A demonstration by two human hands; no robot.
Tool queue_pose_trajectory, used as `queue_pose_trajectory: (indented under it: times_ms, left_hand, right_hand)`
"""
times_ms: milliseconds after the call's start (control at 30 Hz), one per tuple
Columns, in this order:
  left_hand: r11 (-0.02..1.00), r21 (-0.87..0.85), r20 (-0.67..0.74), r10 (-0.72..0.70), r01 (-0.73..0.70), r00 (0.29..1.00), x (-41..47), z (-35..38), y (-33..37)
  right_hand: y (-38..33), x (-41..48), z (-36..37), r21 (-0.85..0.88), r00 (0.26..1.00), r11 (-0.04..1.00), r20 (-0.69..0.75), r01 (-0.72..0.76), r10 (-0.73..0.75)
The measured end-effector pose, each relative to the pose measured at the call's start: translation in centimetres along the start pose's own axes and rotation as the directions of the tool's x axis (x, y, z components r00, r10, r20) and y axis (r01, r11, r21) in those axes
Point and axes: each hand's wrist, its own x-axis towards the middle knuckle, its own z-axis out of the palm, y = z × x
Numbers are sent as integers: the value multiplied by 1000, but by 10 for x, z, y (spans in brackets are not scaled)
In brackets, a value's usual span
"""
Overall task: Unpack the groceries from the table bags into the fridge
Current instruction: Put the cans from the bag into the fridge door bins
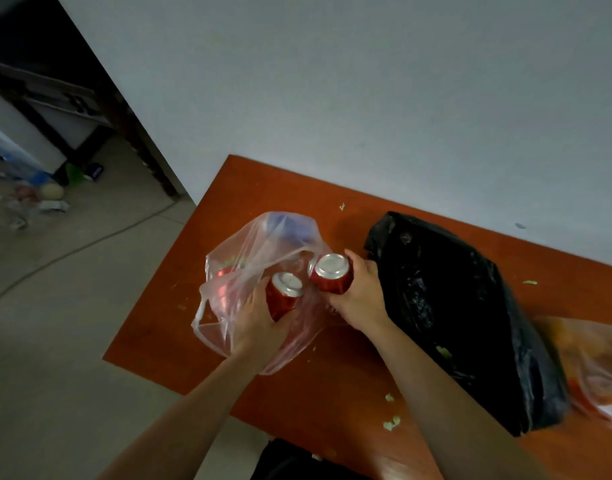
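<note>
Groceries, table lot, one view from above.

Item: clear plastic bag (249, 271), thin and crumpled, mouth open, lying on the left part of the orange-brown table (332, 393). Red and bluish shapes show through its film; what they are cannot be told.

Item: left can (284, 295), red with a silver end turned toward the camera, tilted, held over the open bag. The left hand (259, 327) is wrapped around its lower body, fingers closed on it.

Item: right can (331, 273), red, silver end likewise facing up, just beside the first can but not clearly touching it. The right hand (360, 292) grips it from the right side, fingers curled around the body.

Item: black bag (463, 317), opaque, glossy, bulky, lying to the right of the clear bag and close to the right hand. Contents hidden.

Item: orange-tinted bag (598, 368), translucent, at the far right edge of the table, partly cut off and blurred; it lies against the black bag's right side.

Item: small pale green scraps (391, 422), scattered over the tabletop, several near the front edge.

Setting: table stands against a plain grey-white wall (366, 81). To the left, a bare floor (72, 306) with a dark cable (90, 242) running across it and blurred litter (31, 199) beyond.
</note>
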Motion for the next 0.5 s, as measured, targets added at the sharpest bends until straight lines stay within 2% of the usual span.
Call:
queue_pose_trajectory:
  times_ms: [67,133,300,500]
  left_hand:
    - [990,-138,-43,3,-9,999,-5,-8,28]
    - [979,-191,-78,63,-77,995,-4,-18,59]
    - [918,-304,-140,219,-253,966,18,-41,131]
    - [753,-437,-236,432,-492,871,28,-60,228]
  right_hand:
    - [-9,-3,-22,68,995,997,-94,40,-34]
    - [-21,-7,-50,140,980,984,-180,114,-88]
    - [-43,-9,-120,234,885,915,-414,329,-212]
    - [-58,-29,-202,327,785,807,-567,491,-248]
